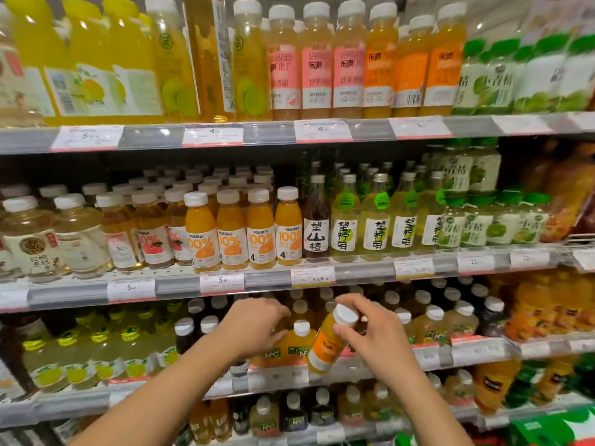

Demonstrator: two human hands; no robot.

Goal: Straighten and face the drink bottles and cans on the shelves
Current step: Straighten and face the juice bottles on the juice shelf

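Right hand [375, 329] around tilted orange bottle [328, 344], left hand [254, 326] among shelf bottles.

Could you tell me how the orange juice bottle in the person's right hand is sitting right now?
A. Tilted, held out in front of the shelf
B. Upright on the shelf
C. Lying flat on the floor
A: the right hand grips the orange juice bottle, its white cap leaning right and its base out past the shelf edge.

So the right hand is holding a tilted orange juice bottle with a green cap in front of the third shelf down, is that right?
Not quite. In the head view the cap is white, not green. The rest stands: the right hand holds the tilted orange juice bottle in front of the third shelf down.
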